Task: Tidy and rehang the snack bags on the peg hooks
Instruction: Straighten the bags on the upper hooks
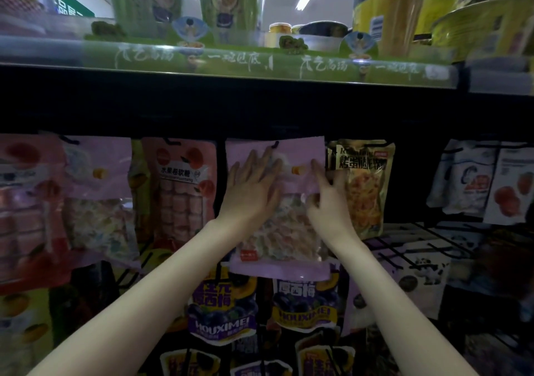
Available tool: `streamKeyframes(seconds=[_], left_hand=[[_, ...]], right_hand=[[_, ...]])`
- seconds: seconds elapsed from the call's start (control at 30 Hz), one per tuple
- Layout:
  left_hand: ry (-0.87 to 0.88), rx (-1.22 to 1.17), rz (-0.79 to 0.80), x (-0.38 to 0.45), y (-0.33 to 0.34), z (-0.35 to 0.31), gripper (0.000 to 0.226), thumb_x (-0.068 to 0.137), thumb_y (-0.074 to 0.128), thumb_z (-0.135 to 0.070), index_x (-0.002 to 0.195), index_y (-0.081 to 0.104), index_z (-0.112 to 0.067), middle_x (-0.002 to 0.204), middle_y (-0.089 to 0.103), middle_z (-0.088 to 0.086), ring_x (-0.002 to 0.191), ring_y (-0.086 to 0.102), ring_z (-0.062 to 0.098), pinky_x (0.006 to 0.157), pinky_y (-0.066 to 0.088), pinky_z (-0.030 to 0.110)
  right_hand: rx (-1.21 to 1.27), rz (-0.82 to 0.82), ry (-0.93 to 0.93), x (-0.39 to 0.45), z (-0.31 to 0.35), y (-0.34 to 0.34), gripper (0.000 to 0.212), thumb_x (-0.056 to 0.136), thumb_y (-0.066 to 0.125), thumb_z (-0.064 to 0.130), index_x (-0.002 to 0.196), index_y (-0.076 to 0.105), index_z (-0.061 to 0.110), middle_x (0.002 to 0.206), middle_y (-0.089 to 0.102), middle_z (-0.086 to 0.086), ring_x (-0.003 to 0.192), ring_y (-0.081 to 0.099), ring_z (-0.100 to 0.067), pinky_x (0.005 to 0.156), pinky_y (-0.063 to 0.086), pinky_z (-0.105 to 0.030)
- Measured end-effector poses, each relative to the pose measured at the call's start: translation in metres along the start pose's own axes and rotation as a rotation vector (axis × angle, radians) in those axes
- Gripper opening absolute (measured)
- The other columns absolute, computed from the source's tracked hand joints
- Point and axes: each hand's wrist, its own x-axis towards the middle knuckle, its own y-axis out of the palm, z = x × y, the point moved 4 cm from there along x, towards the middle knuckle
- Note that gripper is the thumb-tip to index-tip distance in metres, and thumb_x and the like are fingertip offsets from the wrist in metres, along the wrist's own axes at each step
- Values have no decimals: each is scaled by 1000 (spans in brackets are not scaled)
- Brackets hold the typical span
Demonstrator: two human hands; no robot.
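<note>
Lilac snack bag [300, 156] hangs upright, long axis vertical, top at peg hook [275, 144], just left of yellow bag [367, 190]. Left hand [254, 185] flat on it, fingers straight; right hand [323, 196] pinches its right edge.

Your way upward is capped by the dark shelf [260, 107] that runs the full width just above the peg row. The lilac bag [300, 150] under both your hands is hemmed in: a pink fruit-roll bag [179, 185] hangs close on its left with only a narrow dark gap between them, and a yellow-black bag [367, 185] touches or overlaps its right edge. Below it, two purple plum bags [222, 309] crowd up under its bottom edge. Lower right, bare black wire hooks [404, 248] jut outward. Your forearms fill the approach from below.
</note>
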Motion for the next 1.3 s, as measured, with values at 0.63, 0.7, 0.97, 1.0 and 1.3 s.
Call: streamKeyframes(seconds=[0.63,0.7,0.97,1.0,1.3], left_hand=[[-203,13,-354,-161,-73,147,38,81,44,-17,118,51,-12,119,50,11,109,43,26,91,32,37],[-280,-7,-322,-179,-84,170,42,82,41,-21,122,49,-9,123,49,12,113,40,25,94,33,39],[-382,-245,-174,-218,-108,227,60,92,51,-13,146,24,-15,150,24,4,139,19,19,112,24,38],[-389,-288,-170,-219,-109,232,61,93,51,-17,147,20,-17,153,20,1,141,16,16,113,21,35],[-372,-536,-180,-203,-124,234,82,78,32,-73,146,2,-41,157,7,-5,144,1,13,116,11,47]], right_hand=[[354,200,-212,-36,118,122,47,93,54,17,137,37,15,135,42,-3,119,42,-12,98,32,-15],[396,333,-171,-42,147,152,55,94,54,25,142,29,19,145,35,2,132,32,-10,100,25,-14],[598,161,148,-46,208,200,6,98,44,18,97,48,15,76,53,-5,68,52,-23,55,36,-29],[592,117,93,-49,212,195,11,98,44,19,88,46,17,68,50,-8,57,48,-21,53,33,-28],[359,-54,-305,-44,267,133,15,95,50,8,81,46,7,54,49,-14,48,42,-23,45,29,-31]])
